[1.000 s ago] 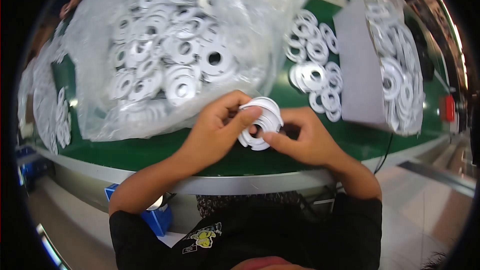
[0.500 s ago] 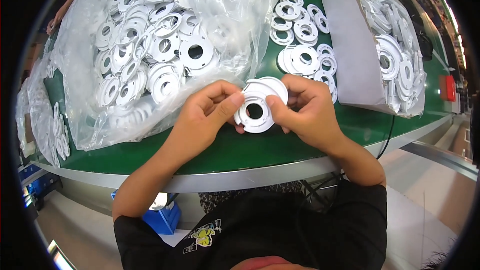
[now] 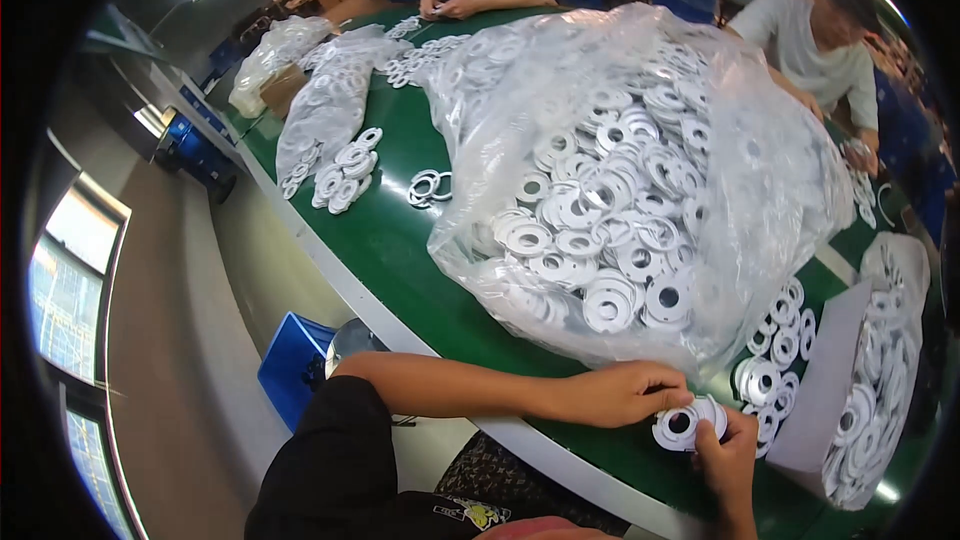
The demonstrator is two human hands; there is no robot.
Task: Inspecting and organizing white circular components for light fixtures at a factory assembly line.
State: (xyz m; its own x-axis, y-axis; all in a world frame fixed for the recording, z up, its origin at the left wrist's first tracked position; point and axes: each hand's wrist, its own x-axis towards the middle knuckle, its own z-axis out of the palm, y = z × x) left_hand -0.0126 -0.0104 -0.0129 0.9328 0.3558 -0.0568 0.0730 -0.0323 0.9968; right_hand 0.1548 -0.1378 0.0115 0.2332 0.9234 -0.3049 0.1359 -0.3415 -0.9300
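A round white plastic part with a hole in its middle is held between my two hands over the near edge of the green table. My left hand pinches its upper left side with thumb and fingers. On the right side, the thumb of my right hand presses its face, with the fingers behind it. Just beyond my hands lies a big clear plastic bag full of similar white rings. Beside my right hand, a small group of loose white rings lies on the table.
A pale box holding more white parts stands at the right. Farther left on the green table are small ring piles and another filled bag. Two people work across the table. A blue bin stands below the table's edge.
The view has swung to the left and up, so my hands now appear at lower right and other people have come into sight. Both hands still hold the white part.
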